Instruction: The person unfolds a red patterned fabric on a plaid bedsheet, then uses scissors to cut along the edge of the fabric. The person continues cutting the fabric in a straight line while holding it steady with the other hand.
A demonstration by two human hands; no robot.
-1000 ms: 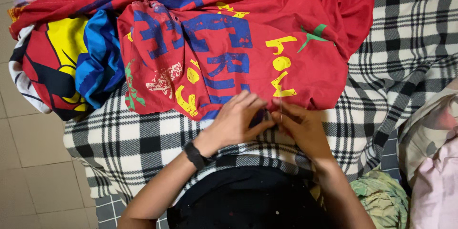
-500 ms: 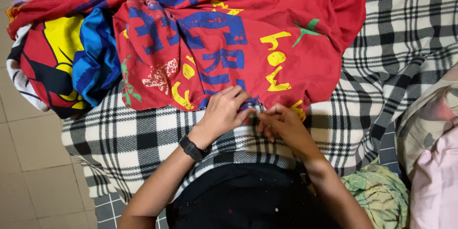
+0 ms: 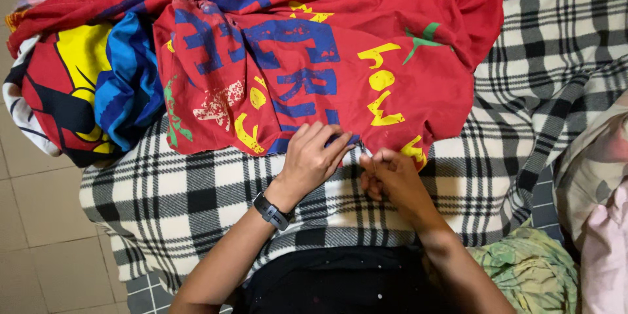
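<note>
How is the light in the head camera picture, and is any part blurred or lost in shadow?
In the head view, light is even and soft, without glare; the red printed cloth and the checked blanket look sharp. The left hand and right hand are slightly soft at the fingertips. The black garment at the bottom is too dark for detail.

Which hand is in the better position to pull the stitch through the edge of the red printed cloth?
Right, probably. The right hand is closed at the hem of the red printed cloth, fingertips pinched as on a needle, too small to confirm. The left hand lies across the hem, holding it down.
</note>
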